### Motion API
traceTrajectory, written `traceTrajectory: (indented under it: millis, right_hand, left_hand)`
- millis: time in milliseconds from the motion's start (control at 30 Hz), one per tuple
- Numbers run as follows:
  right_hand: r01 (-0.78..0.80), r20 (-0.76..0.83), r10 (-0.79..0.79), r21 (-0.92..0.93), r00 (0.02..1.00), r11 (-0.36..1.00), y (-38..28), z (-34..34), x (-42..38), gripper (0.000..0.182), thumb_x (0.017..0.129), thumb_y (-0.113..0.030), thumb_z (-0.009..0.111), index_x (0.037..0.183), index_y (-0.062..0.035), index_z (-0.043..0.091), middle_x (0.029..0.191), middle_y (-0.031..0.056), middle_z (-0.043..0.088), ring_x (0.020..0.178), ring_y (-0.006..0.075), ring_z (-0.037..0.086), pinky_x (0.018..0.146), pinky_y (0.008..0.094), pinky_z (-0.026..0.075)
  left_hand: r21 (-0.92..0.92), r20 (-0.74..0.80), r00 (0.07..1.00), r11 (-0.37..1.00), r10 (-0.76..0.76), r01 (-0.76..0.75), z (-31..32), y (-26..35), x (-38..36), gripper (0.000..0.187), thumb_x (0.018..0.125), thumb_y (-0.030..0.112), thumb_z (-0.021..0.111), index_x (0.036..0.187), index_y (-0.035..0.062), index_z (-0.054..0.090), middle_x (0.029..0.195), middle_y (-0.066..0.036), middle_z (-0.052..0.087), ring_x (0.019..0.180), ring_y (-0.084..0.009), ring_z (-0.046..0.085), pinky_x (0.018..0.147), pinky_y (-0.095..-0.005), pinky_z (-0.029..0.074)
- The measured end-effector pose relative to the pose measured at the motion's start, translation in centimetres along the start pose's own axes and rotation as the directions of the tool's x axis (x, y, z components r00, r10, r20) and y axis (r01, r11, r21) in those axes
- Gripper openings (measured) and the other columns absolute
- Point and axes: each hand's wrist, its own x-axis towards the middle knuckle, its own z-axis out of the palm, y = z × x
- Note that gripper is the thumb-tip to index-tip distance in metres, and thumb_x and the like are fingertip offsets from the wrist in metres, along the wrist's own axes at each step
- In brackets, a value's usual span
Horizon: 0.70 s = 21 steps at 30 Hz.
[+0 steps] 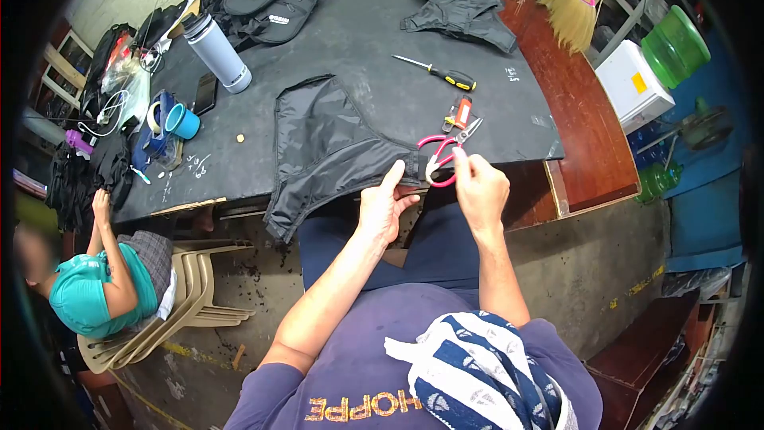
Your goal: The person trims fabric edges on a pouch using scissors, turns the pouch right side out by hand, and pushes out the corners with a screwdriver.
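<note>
A black fabric piece (330, 131), wide at the left and narrowing to a strap-like end at the right, lies along the table's near edge. My left hand (380, 209) is at its narrow end, thumb on top and fingers curled below the edge. My right hand (483, 191) is closed in a pinch just right of that end; what it pinches is too small to make out. Beside my right fingertips, red-handled scissors (442, 158) rest on the table, blades toward the upper right. Right behind them lies a red and clear object (459, 113).
On the black table (350, 40) are a yellow-black screwdriver (446, 76), another black fabric piece (461, 12), black bags (270, 4), a grey-blue bottle (216, 54), a phone (205, 94) and a blue cup (182, 121). A person in teal (103, 287) sits at the left on stacked chairs (203, 295).
</note>
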Motion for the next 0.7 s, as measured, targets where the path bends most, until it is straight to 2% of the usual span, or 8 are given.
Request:
traceTrajectory:
  millis: [133, 200, 300, 433, 533, 567, 667, 700]
  right_hand:
    - [0.072, 0.174, -0.030, -0.237, 0.984, 0.969, -1.7, 0.9, 1.1, 0.052, 0.093, -0.051, 0.076, 0.072, -0.0035, 0.075, 0.059, 0.0129, 0.067, 0.058, 0.0328, 0.070, 0.059, 0.0418, 0.055]
    - [0.058, 0.214, 0.002, -0.273, 0.977, 0.960, -2.2, 0.5, 1.9, 0.052, 0.091, -0.052, 0.077, 0.072, -0.0033, 0.075, 0.060, 0.0137, 0.067, 0.059, 0.0334, 0.071, 0.060, 0.0424, 0.056]
    - [0.043, 0.310, 0.072, -0.350, 0.948, 0.936, -2.1, 0.1, 2.6, 0.052, 0.085, -0.053, 0.078, 0.074, -0.0029, 0.076, 0.061, 0.0154, 0.068, 0.062, 0.0345, 0.073, 0.062, 0.0435, 0.057]
    - [-0.029, 0.348, 0.172, -0.380, 0.922, 0.924, -1.0, -0.1, 3.0, 0.042, 0.079, -0.045, 0.077, 0.076, -0.0031, 0.078, 0.065, 0.0166, 0.071, 0.066, 0.0341, 0.074, 0.064, 0.0424, 0.058]
    - [0.000, 0.228, 0.115, -0.449, 0.967, 0.893, 0.1, -1.1, 1.4, 0.032, 0.076, -0.035, 0.075, 0.076, -0.0025, 0.076, 0.065, 0.0138, 0.071, 0.064, 0.0274, 0.074, 0.065, 0.0406, 0.058]
    - [0.002, 0.230, 0.114, -0.451, 0.966, 0.893, 0.6, -1.4, 0.9, 0.032, 0.076, -0.035, 0.075, 0.076, -0.0025, 0.076, 0.065, 0.0138, 0.071, 0.064, 0.0274, 0.074, 0.065, 0.0406, 0.058]
    - [-0.222, 0.302, 0.233, -0.070, 0.924, 0.973, 2.2, -2.0, -1.3, 0.032, 0.083, -0.034, 0.077, 0.080, -0.0028, 0.072, 0.067, 0.0079, 0.070, 0.063, 0.0173, 0.070, 0.062, 0.0354, 0.056]
    - [-0.224, 0.304, 0.235, -0.072, 0.923, 0.972, 2.9, -1.5, -2.3, 0.032, 0.083, -0.034, 0.077, 0.080, -0.0028, 0.072, 0.067, 0.0079, 0.070, 0.063, 0.0173, 0.070, 0.062, 0.0354, 0.056]
  left_hand:
    - [-0.006, -0.013, 1.000, 1.000, -0.029, 0.029, 0.1, 0.4, 0.4, 0.026, 0.096, 0.032, 0.081, 0.101, 0.0072, 0.075, 0.088, -0.004, 0.075, 0.070, -0.0129, 0.069, 0.063, -0.0287, 0.055]
    - [-0.014, -0.019, 0.999, 0.999, -0.041, 0.041, 0.3, 0.7, 0.8, 0.025, 0.095, 0.031, 0.083, 0.099, 0.0081, 0.075, 0.086, -0.003, 0.074, 0.066, -0.0118, 0.067, 0.060, -0.0279, 0.053]
    - [0.040, -0.026, 0.997, 0.996, 0.079, -0.077, 1.1, 1.2, 1.1, 0.022, 0.091, 0.027, 0.087, 0.096, 0.0083, 0.075, 0.083, -0.001, 0.073, 0.060, -0.0110, 0.063, 0.054, -0.0268, 0.050]
    - [0.082, -0.089, 0.989, 0.990, 0.120, -0.112, 1.5, 1.6, 1.8, 0.020, 0.090, 0.022, 0.087, 0.096, 0.0080, 0.075, 0.082, 0.000, 0.072, 0.061, -0.0098, 0.062, 0.053, -0.0262, 0.050]
    - [0.067, -0.093, 0.987, 0.990, 0.128, -0.122, 1.7, 1.5, 1.8, 0.020, 0.090, 0.021, 0.087, 0.099, 0.0079, 0.075, 0.085, 0.000, 0.072, 0.063, -0.0093, 0.063, 0.053, -0.0259, 0.050]
    - [0.063, -0.095, 0.987, 0.990, 0.132, -0.126, 1.7, 1.5, 1.7, 0.021, 0.090, 0.021, 0.087, 0.100, 0.0079, 0.075, 0.086, 0.000, 0.072, 0.064, -0.0090, 0.063, 0.052, -0.0257, 0.050]
    - [0.056, -0.096, 0.986, 0.989, 0.140, -0.135, 1.9, 1.6, 1.9, 0.022, 0.090, 0.021, 0.087, 0.102, 0.0084, 0.075, 0.090, 0.001, 0.072, 0.065, -0.0088, 0.063, 0.053, -0.0252, 0.050]
    - [0.053, -0.094, 0.985, 0.989, 0.145, -0.140, 1.9, 1.6, 1.9, 0.022, 0.090, 0.021, 0.087, 0.103, 0.0086, 0.075, 0.091, 0.001, 0.072, 0.066, -0.0087, 0.063, 0.054, -0.0250, 0.050]
